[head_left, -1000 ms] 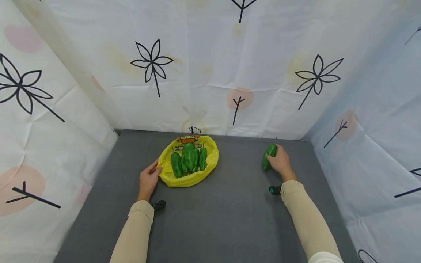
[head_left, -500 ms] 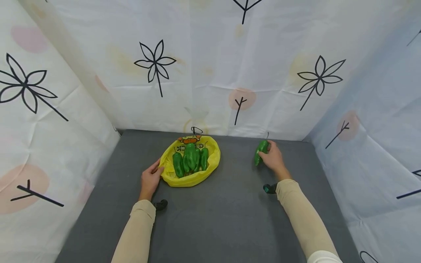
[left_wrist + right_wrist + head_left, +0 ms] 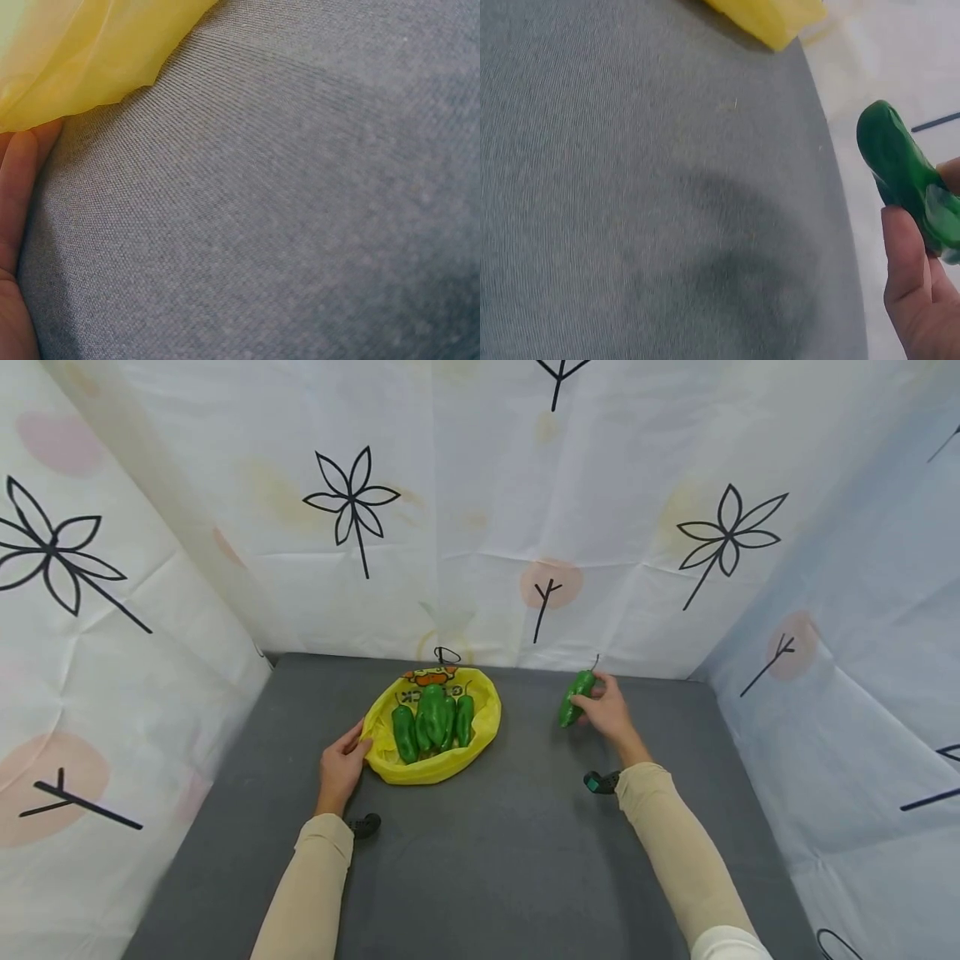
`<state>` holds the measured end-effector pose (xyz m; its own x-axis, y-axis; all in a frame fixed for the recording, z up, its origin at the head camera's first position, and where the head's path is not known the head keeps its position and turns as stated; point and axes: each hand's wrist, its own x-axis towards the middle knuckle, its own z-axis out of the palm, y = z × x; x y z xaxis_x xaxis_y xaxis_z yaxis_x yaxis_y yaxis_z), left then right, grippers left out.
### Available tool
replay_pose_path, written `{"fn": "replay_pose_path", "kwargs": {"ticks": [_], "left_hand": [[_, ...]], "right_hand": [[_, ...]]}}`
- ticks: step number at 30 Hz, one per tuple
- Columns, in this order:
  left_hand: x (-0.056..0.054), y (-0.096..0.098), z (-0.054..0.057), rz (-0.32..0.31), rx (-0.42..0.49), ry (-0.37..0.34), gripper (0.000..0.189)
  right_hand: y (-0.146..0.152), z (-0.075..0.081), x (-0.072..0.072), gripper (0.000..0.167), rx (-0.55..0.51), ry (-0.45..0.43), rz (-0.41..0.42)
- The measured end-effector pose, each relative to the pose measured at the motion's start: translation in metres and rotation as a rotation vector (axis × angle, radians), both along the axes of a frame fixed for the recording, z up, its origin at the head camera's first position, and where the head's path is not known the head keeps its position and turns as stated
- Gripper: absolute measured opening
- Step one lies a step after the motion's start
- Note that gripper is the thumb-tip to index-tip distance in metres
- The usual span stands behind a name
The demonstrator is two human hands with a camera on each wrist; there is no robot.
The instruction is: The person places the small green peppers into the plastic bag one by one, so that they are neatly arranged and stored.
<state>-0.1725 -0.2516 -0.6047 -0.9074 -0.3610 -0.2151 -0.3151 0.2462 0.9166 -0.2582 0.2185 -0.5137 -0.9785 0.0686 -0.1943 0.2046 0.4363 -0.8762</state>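
Observation:
My right hand (image 3: 611, 714) pinches a green pepper (image 3: 573, 703) between thumb and fingers, to the right of a yellow plastic bag (image 3: 420, 775). The pepper tilts, its thin stem pointing up; in the right wrist view its blunt end (image 3: 889, 142) sticks out past the thumb. Several green peppers (image 3: 432, 718) lie side by side in the bag, whose mouth is spread wide and rim rolled down. At the bag's left edge, my left hand (image 3: 341, 770) grips the rim. The left wrist view catches only part of those fingers (image 3: 16, 180), under the yellow plastic (image 3: 97, 67).
A dark grey cloth-covered table (image 3: 495, 852) lies under both hands. White curtains (image 3: 480, 527) with plant drawings enclose its back and both sides. Dark wrist devices are strapped at each wrist, such as the right one (image 3: 600, 782).
My right hand has carried the pepper leftward and slightly toward the table's back, nearer the bag. My left hand has stayed at the bag's rim.

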Motion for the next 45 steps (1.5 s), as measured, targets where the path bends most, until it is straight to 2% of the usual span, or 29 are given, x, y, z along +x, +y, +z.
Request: {"fn": "replay_pose_path", "kwargs": {"ticks": [3,14,23,28,33,36,40,43,45], "left_hand": [[-0.001,0.000,0.000,0.002,-0.006,-0.003,0.047],[0.000,0.000,0.000,0.005,-0.003,0.001,0.047],[0.001,0.000,0.000,0.005,0.012,-0.009,0.047],[0.001,0.001,0.000,0.017,0.001,-0.006,0.047],[-0.001,0.002,0.000,0.019,-0.016,0.001,0.046],[-0.002,0.002,0.000,0.018,-0.017,0.002,0.046],[-0.001,0.001,0.000,0.018,-0.011,-0.001,0.046],[0.001,0.001,-0.001,0.013,-0.015,0.002,0.047],[0.001,0.000,-0.001,0.013,-0.017,0.005,0.046]], "right_hand": [[-0.006,0.002,-0.001,0.081,-0.045,-0.001,0.004],[-0.026,0.008,0.001,0.077,-0.111,-0.006,0.078],[-0.040,0.010,0.004,0.076,-0.109,0.001,0.106],[-0.047,0.017,0.003,0.078,-0.129,-0.006,0.132],[-0.056,0.023,0.004,0.081,-0.167,-0.052,0.189],[-0.066,0.040,0.013,0.080,-0.162,-0.065,0.228],[-0.076,0.036,0.015,0.078,-0.154,-0.048,0.229],[-0.080,0.021,0.009,0.079,-0.175,-0.036,0.218],[-0.085,0.022,0.010,0.078,-0.194,-0.035,0.218]]}}
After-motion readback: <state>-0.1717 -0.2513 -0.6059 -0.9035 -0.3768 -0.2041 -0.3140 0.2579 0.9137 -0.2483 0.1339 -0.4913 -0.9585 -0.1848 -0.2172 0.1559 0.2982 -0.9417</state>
